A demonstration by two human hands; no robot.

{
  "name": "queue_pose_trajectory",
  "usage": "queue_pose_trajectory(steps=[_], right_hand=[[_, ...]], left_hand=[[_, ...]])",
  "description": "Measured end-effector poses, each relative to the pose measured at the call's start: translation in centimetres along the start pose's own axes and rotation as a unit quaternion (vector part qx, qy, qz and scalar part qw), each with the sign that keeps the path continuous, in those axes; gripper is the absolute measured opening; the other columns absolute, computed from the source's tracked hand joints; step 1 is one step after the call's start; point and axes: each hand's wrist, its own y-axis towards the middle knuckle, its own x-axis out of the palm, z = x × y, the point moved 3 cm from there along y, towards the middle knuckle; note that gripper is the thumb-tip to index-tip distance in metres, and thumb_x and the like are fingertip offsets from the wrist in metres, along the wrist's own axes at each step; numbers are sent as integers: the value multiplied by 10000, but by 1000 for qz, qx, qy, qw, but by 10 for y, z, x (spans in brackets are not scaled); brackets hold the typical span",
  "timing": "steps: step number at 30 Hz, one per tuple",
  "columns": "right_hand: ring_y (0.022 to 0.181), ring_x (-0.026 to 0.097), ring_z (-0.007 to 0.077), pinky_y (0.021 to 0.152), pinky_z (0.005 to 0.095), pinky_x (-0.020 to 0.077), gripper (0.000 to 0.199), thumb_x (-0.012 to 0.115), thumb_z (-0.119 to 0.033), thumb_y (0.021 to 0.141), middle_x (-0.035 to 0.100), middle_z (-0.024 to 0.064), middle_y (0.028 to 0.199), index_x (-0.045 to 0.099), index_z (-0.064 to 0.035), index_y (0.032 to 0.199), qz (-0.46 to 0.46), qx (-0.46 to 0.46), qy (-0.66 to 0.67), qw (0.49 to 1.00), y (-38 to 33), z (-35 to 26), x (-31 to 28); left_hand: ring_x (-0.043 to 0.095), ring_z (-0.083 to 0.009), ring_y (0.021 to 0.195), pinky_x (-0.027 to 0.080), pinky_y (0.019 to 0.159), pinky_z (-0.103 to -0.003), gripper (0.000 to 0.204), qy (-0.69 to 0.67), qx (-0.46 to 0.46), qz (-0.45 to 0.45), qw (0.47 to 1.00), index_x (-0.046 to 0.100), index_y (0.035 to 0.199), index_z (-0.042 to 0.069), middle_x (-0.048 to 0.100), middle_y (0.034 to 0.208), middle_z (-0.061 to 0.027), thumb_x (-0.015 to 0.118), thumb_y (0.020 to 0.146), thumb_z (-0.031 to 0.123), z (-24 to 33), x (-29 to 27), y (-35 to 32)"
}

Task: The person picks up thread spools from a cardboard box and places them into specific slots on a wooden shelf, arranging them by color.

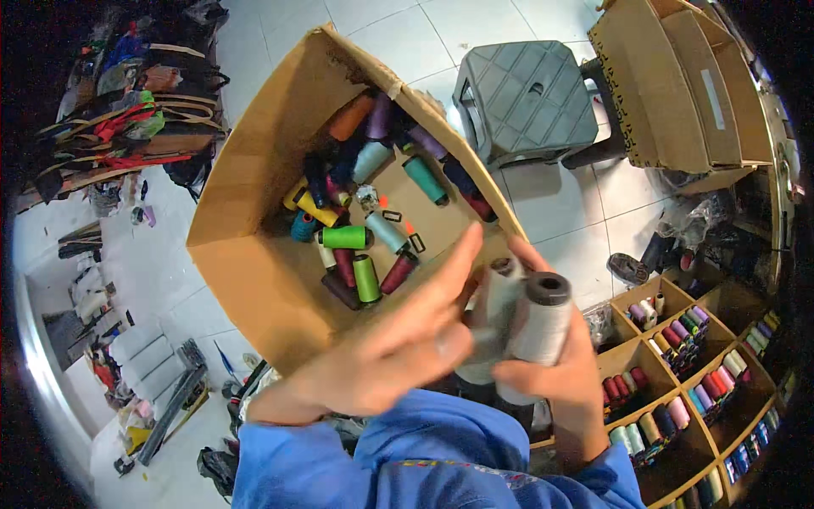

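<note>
In front of my body my right hand [564, 360] is closed around a light grey thread spool [544, 327] with a dark top. A second grey spool [496, 297], smeared by motion, stands against it inside the same grip. Just to the left, my left hand [398, 339] is flat with fingers stretched out, blurred, its thumb near the second spool; contact is unclear. Beyond both hands is a large open cardboard box [246, 280]. Loose inside lie thread spools, among them a bright green one [345, 237], a teal one [425, 180] and a yellow one [314, 206].
A wooden rack [653, 411] of compartments with sorted spools stands at the lower right. Behind the box is a grey plastic stool [534, 97], with another cardboard box [649, 85] at far right. Cluttered bags and straps [140, 119] fill the far left.
</note>
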Motion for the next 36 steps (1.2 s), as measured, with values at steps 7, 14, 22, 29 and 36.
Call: queue_pose_trajectory(steps=[7, 14, 22, 29, 36], right_hand=[[1050, 538, 377, 857, 534, 470, 1059, 712, -33, 449, 470, 249, 1183, 232, -25, 1393, -7, 8, 220, 975, -40, 9, -62], [1044, 536, 379, 842, 549, 475, 1061, 720, -70, 483, 468, 243, 1186, 193, -31, 1403, 100, 10, 201, 974, -53, 19, -81], [1043, 547, 368, 857, 506, 477, 1056, 714, -87, 475, 475, 245, 1194, 207, -25, 1399, 120, 53, 194, 972, -50, 34, -80], [1054, 533, 369, 845, 530, 481, 1059, 720, -93, 478, 465, 239, 1196, 202, -41, 1401, 133, 41, 197, 970, -48, 33, -83], [1055, 532, 373, 845, 522, 481, 1062, 741, -100, 495, 464, 240, 1199, 192, -41, 1403, 118, 15, 196, 973, -45, 40, -88]], left_hand=[[450, -245, 1189, 424, 868, -418, 552, 926, 73, -61, 364, 410, 1301, 139, 471, 1282, -65, 564, 770, 152, -47, -166, 113], [392, -220, 1247, 335, 995, -449, 597, 848, 307, -234, 362, 219, 1409, 227, 383, 1376, -46, 431, 853, 184, -127, -232, 172], [490, -247, 1083, 395, 922, -415, 447, 869, 231, -240, 365, 385, 1225, 157, 508, 1092, -99, 519, 799, 167, -144, -271, 171], [498, -360, 1000, 393, 896, -398, 771, 783, 109, -80, 607, 402, 1197, 21, 514, 1025, -170, 751, 524, 164, -83, -220, 122], [449, -393, 1115, 363, 974, -417, 738, 735, 138, -182, 639, 379, 1211, -35, 478, 1150, -247, 699, 590, 205, -134, -194, 160]])
